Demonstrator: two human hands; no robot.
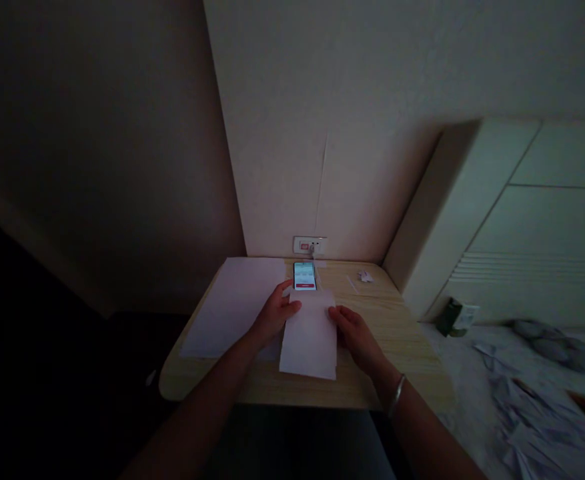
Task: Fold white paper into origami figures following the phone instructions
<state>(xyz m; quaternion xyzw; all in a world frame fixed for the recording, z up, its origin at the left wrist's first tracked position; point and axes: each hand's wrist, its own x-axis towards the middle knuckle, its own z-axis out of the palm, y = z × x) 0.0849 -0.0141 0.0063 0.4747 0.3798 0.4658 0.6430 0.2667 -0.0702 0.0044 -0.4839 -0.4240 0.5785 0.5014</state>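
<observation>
Above the table (397, 327) — both grips (274, 311) (356, 332) pinch paper (311, 341).

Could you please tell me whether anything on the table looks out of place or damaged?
A crumpled-looking white scrap lies near the far right corner of the table, unlike the flat large paper on the left. The held sheet has an uneven, perhaps torn, lower edge.

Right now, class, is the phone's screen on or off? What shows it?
On: beyond the held paper, its screen glows, with a red bar near its bottom.
</observation>
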